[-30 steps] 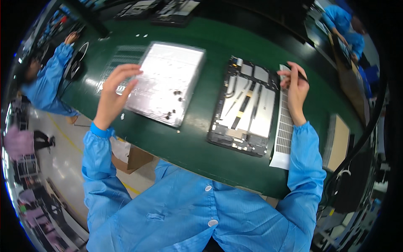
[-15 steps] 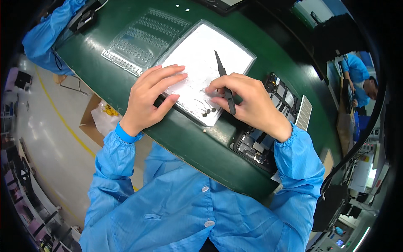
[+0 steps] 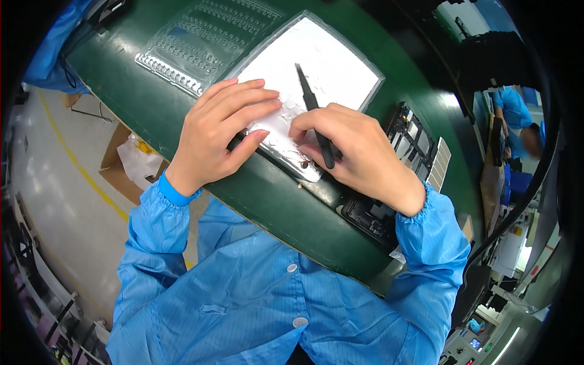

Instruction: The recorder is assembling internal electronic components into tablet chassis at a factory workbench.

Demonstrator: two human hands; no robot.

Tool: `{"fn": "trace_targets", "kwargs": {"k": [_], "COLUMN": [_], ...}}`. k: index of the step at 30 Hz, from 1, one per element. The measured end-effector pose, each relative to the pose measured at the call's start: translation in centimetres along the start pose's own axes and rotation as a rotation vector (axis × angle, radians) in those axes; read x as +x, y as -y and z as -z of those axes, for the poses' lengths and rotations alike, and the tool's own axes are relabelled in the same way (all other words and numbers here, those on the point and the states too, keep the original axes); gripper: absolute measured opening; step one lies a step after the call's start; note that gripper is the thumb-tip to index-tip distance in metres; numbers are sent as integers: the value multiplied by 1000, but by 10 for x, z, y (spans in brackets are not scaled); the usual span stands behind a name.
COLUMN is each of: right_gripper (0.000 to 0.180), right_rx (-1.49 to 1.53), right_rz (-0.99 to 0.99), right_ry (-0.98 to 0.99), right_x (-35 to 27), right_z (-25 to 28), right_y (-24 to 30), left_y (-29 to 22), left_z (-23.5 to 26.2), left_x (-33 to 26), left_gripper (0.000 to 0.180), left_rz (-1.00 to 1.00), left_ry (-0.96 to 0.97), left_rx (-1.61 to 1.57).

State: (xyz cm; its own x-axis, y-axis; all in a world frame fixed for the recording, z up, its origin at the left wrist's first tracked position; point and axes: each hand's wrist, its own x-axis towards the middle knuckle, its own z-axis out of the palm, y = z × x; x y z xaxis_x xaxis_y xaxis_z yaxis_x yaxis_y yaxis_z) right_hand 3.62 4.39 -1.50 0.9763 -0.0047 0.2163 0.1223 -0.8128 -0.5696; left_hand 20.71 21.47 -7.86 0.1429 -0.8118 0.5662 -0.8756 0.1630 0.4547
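While the left hand [image 3: 219, 131] is lying palm-down with its fingers extended and close together, its fingertips are pressing on the near end of a silver-white flat panel [image 3: 316, 73], which is lying on the green work surface [image 3: 255, 201]. The right hand [image 3: 359, 152] is curled around a pair of black tweezers [image 3: 313, 112], with the tool passing between the thumb and the fingers and its long end pointing away from the person across the panel. The exact spot where the tweezer tips are meeting the panel is hidden under the right hand. Both hands are sitting close together over the near corner of the panel, almost touching. A clear plastic parts tray [image 3: 194, 42] with rows of small pockets is lying just beside the panel on its left. An opened device chassis [image 3: 401, 158] showing dark internal parts is lying to the right, partly covered by the right wrist. A cardboard box [image 3: 125, 164] is standing on the floor at the left. Another person in blue [image 3: 514, 109] is working in the background at the right.
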Motion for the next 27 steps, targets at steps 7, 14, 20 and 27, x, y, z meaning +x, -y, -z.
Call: {"fn": "trace_targets", "kwargs": {"k": [7, 14, 20, 27], "right_gripper": [36, 24, 30, 31], "right_rx": [-14, 519, 774, 812], "right_rz": [31, -235, -154, -90], "right_ry": [85, -74, -316, -403], "right_x": [-2, -5, -1, -1], "right_z": [-3, 0, 2, 8], "right_y": [-6, -16, -18, -16], "left_y": [1, -26, -27, -26], "left_z": [-1, 2, -1, 1], "left_x": [1, 19, 45, 70], "left_gripper": [30, 25, 27, 20], "left_rz": [-5, 95, 305, 599], "left_ry": [-4, -58, 98, 261], "left_rx": [-3, -150, -542, -1142]}}
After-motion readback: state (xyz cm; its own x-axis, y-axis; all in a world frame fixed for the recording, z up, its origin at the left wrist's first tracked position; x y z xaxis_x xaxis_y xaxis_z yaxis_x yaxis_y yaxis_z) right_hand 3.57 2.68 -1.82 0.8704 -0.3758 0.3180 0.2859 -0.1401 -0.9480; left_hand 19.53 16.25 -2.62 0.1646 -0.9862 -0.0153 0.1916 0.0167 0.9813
